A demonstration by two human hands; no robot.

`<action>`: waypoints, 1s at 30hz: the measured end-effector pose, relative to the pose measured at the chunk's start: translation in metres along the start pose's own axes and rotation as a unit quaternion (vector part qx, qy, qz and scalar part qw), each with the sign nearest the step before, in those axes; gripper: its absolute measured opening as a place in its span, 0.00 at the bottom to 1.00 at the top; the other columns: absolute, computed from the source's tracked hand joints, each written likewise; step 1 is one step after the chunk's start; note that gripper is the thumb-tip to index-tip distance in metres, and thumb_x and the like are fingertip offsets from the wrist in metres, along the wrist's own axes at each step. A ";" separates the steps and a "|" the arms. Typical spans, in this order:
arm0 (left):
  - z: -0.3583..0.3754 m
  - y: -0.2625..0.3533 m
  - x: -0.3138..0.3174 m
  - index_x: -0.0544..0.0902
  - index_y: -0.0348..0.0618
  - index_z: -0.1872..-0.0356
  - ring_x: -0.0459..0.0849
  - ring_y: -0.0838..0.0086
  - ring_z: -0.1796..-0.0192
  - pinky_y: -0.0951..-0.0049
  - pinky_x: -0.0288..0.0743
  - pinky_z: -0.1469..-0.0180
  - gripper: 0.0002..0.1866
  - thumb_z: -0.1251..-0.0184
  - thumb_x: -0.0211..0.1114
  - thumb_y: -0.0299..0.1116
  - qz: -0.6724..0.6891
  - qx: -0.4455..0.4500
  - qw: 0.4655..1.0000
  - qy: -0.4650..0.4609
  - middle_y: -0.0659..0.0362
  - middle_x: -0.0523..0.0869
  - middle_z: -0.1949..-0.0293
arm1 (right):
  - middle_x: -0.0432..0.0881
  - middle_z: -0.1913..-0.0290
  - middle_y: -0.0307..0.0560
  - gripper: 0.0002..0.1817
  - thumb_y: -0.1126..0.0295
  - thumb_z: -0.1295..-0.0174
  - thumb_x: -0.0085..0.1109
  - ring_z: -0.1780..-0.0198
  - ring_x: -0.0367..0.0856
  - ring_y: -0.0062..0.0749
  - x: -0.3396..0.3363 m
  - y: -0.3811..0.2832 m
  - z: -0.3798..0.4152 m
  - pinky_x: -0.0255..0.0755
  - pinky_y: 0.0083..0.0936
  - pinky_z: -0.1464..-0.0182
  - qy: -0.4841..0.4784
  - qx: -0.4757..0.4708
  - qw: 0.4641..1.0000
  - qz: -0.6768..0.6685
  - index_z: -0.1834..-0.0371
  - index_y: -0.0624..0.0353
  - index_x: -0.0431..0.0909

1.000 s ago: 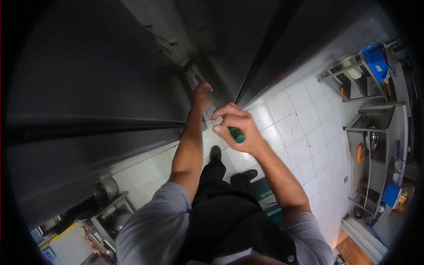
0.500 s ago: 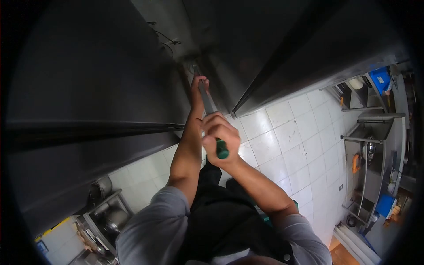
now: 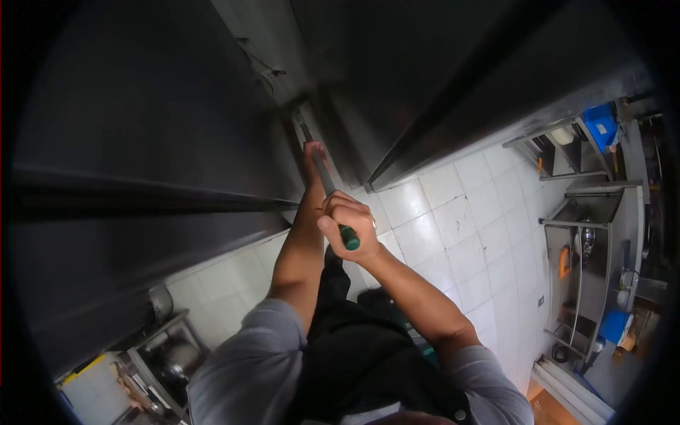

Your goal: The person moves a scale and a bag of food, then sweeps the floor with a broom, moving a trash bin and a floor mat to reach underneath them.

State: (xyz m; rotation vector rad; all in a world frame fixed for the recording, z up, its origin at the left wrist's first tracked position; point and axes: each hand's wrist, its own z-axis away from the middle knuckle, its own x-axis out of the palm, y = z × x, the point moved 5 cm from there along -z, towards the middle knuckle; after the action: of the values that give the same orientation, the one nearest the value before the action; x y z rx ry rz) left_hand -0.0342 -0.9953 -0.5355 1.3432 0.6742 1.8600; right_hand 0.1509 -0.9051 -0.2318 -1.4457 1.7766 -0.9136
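Observation:
A long pole with a grey shaft and a green end slants away from my body into the narrow gap between two dark upright panels. My right hand is wrapped round its upper part, just beyond the green end. Farther down the shaft, my left hand is closed round it with the arm stretched out. The pole's far end reaches the floor area deep in the gap, where shadow and blur hide what is fixed to it.
Large dark panels, like cabinet sides, stand on the left and right. Thin cables hang deep in the gap. White floor tiles lie below. Metal shelving stands right; a rack with pots is lower left.
Both hands still grip the pole. My left hand and the shaft have come back slightly toward my body, and more of the pole's far part shows beyond that hand.

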 end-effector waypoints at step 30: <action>0.065 -0.074 -0.061 0.79 0.44 0.51 0.84 0.56 0.44 0.55 0.78 0.40 0.11 0.20 0.66 0.39 -0.353 0.116 0.925 -0.077 0.51 0.83 0.46 | 0.70 0.79 0.47 0.21 0.76 0.36 0.72 0.73 0.70 0.45 -0.029 -0.035 0.052 0.68 0.40 0.68 -0.194 0.039 0.980 -0.032 0.81 0.60 0.68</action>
State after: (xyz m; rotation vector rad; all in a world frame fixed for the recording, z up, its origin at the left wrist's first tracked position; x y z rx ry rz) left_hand 0.0577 -1.0011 -0.6060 1.1560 1.1411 1.1088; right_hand 0.2175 -0.8875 -0.2283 -1.5169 1.3995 -0.6686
